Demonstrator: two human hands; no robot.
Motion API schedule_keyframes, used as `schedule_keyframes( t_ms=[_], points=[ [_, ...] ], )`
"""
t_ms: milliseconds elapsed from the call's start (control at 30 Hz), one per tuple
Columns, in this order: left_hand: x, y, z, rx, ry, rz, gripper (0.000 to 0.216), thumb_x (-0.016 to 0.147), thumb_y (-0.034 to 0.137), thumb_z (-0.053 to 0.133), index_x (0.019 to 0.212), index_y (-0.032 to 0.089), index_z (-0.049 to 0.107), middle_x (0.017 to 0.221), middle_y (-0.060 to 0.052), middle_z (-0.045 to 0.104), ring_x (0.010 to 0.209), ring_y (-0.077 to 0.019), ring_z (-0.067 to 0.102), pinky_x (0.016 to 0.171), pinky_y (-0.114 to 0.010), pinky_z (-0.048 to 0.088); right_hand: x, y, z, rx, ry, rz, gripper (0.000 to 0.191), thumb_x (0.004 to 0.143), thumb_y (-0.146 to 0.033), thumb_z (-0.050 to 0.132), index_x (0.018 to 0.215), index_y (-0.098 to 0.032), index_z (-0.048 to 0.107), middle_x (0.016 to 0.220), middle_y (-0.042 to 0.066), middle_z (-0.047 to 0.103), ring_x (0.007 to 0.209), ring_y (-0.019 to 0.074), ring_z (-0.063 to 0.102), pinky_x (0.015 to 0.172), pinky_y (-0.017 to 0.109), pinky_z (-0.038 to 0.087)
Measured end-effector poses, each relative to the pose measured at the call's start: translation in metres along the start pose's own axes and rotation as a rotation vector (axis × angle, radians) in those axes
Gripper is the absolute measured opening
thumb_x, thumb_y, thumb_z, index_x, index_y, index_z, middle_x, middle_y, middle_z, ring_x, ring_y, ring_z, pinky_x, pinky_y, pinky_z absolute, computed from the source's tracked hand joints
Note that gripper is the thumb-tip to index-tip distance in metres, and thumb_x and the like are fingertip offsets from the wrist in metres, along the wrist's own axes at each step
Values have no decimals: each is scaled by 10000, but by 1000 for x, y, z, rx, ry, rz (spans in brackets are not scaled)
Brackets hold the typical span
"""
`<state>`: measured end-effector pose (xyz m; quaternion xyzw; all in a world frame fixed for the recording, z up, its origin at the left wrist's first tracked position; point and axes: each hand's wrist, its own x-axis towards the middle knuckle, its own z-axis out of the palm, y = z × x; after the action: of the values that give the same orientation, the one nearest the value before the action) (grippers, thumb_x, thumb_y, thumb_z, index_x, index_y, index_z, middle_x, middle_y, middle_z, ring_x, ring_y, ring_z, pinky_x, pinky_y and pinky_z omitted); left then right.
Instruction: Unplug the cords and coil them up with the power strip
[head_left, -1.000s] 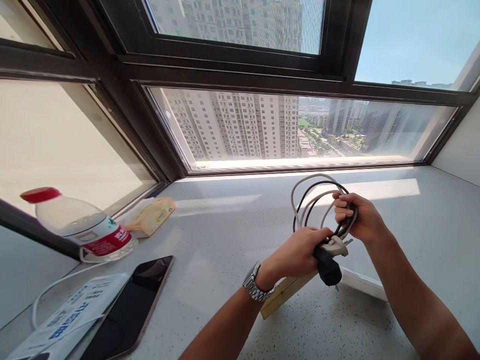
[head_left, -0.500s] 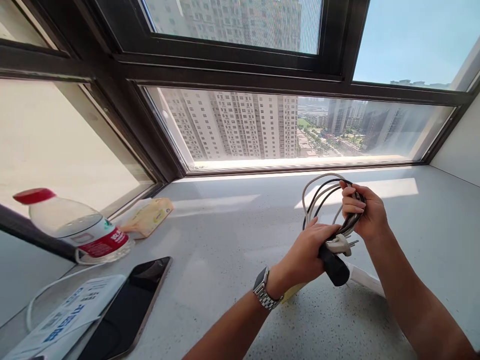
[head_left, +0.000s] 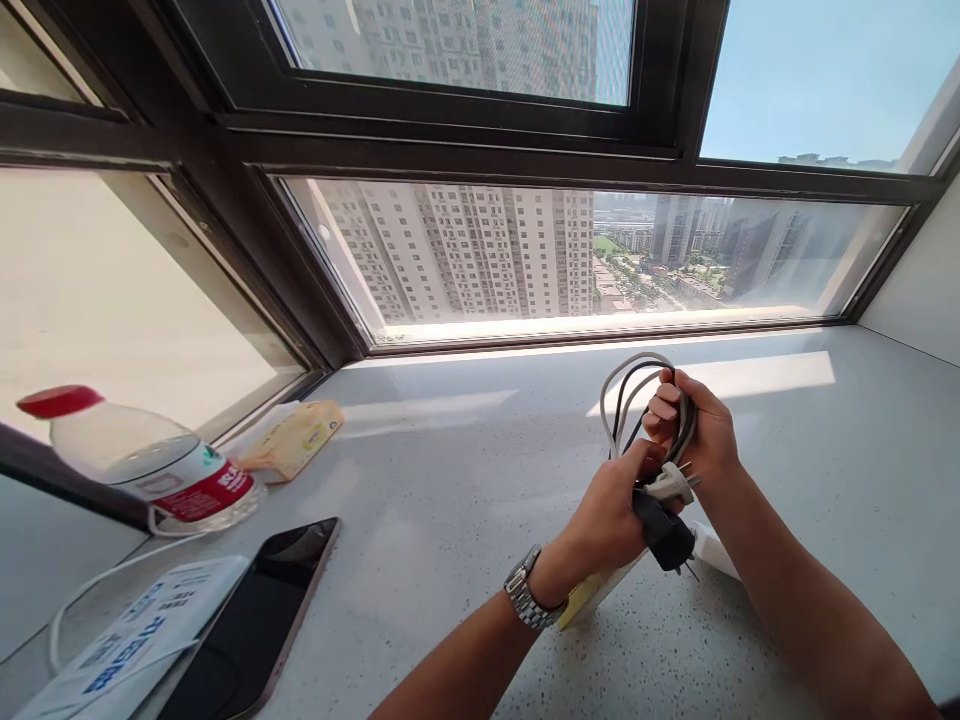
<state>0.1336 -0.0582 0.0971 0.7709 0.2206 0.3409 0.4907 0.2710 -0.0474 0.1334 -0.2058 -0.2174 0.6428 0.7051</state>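
I have a bundle of cords, one black and one white, coiled into loops and held up above the sill, a little in front of the window. My right hand is closed around the far side of the loops, fingers wrapped over the strands. My left hand is closed on the near end of the bundle, where the black plug sticks out below my thumb with its pins pointing down. The white plug lies between my two hands, pins pointing right. My watch sits on my left wrist.

Under my hands, on the sill, a white and yellow strip lies flat; my arms hide most of it.

Well to the left of the cords, a yellow packet lies near the window corner. Further left a bottle with a red cap and red label stands at the sill's edge. Nearer me than the bottle, a dark phone lies face up, and just left of it a white box with blue print, a thin white cable curling beside it.
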Motion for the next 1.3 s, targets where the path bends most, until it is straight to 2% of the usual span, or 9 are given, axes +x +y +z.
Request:
schedule_keyframes(
  t_ms=[133, 233, 567, 700, 800, 900, 1000, 1133, 1300],
  points=[
    [1, -1, -10, -216, -212, 87, 361, 761, 184, 636, 1101, 181, 513, 908, -55, 614, 804, -175, 589, 676, -270, 458, -2, -11, -1, -70, -91, -55, 299, 857, -469, 564, 884, -187, 659, 863, 13, 685, 605, 94, 571, 547, 225, 496],
    [1, 0, -16, -260, -313, 96, 353, 778, 175, 618, 1124, 176, 546, 975, -82, 617, 868, -198, 585, 710, -283, 468, -3, -15, -3, -115, -157, -104, 415, 871, -577, 503, 921, -202, 673, 1037, 46, 678, 722, 124, 607, 573, 241, 514],
    [-5, 17, -19, -107, -375, 180, 660, 808, 171, 567, 1431, 238, 357, 1244, -114, 536, 1022, -211, 537, 935, -348, 437, 8, -26, -13, -20, -48, -36, 529, 862, -664, 472, 836, -173, 665, 914, 65, 704, 539, 97, 550, 458, 225, 479],
    [-6, 20, -17, -133, -306, 165, 665, 780, 183, 611, 1409, 243, 403, 1174, -100, 570, 1116, -234, 503, 997, -363, 404, 11, -24, -14, -11, 27, -43, 522, 860, -652, 481, 805, -170, 672, 892, 69, 714, 523, 105, 544, 447, 234, 464],
    [-3, 13, -11, -252, -244, 62, 503, 758, 227, 669, 1244, 197, 544, 1064, -105, 604, 989, -220, 556, 858, -331, 474, 15, -15, -17, -110, 53, -79, 472, 797, -642, 581, 792, -182, 687, 832, 53, 717, 564, 127, 575, 501, 253, 475],
    [1, 4, -5, -407, -204, -85, 335, 740, 274, 718, 1024, 136, 608, 892, -89, 620, 785, -172, 579, 700, -278, 486, 15, -5, -16, -241, 52, -115, 504, 748, -678, 601, 834, -192, 702, 973, 68, 716, 766, 178, 641, 631, 275, 497],
    [3, -2, -3, -448, -188, -109, 259, 745, 277, 723, 913, 121, 604, 855, -90, 625, 768, -174, 592, 703, -287, 483, 12, -1, -12, -347, 28, -164, 587, 737, -737, 554, 875, -187, 709, 1079, 86, 694, 955, 222, 628, 751, 295, 491],
    [2, -5, -2, -410, -188, -86, 228, 739, 268, 721, 873, 126, 605, 856, -96, 640, 789, -205, 616, 716, -316, 490, 10, -3, -12, -494, -14, -212, 720, 722, -825, 459, 865, -167, 713, 938, 112, 717, 864, 241, 646, 751, 327, 492],
    [2, -1, -7, -328, 39, -128, 188, 747, 289, 695, 791, 118, 630, 717, -76, 639, 676, -183, 595, 630, -293, 468, 12, -12, -20, -708, -114, -106, 833, 679, -888, 407, 901, -146, 712, 883, 127, 711, 745, 235, 662, 653, 321, 499]
  ],
)
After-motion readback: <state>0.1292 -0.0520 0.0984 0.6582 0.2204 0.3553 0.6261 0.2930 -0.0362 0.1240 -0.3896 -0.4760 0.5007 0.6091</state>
